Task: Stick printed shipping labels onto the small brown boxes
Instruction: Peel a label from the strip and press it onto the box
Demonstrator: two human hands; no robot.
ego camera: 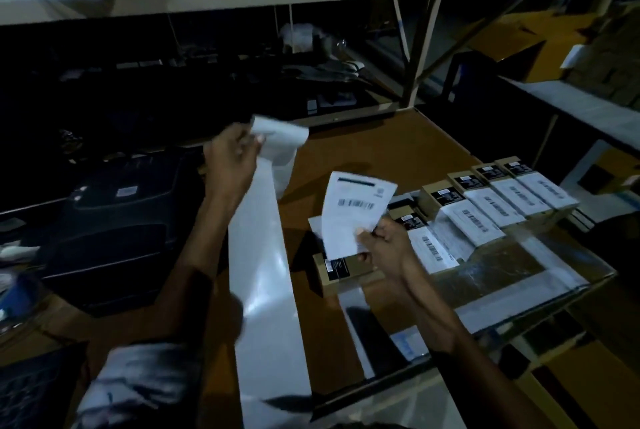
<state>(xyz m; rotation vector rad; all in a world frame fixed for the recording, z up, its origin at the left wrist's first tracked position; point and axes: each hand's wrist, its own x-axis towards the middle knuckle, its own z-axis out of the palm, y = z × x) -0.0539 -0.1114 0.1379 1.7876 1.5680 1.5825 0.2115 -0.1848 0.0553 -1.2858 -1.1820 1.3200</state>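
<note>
While the backing strip (266, 255) was held up in the left hand's (230, 165) grip, a printed label (356, 210) was pinched by the right hand (384, 248) above a brown box (346, 273) near the worktop's (398, 151) right edge.

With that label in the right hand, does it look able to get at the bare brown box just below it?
Probably yes. The right hand pinches the peeled label directly above the unlabelled brown box, with nothing between them. The left hand holds the backing strip off to the side.
</note>
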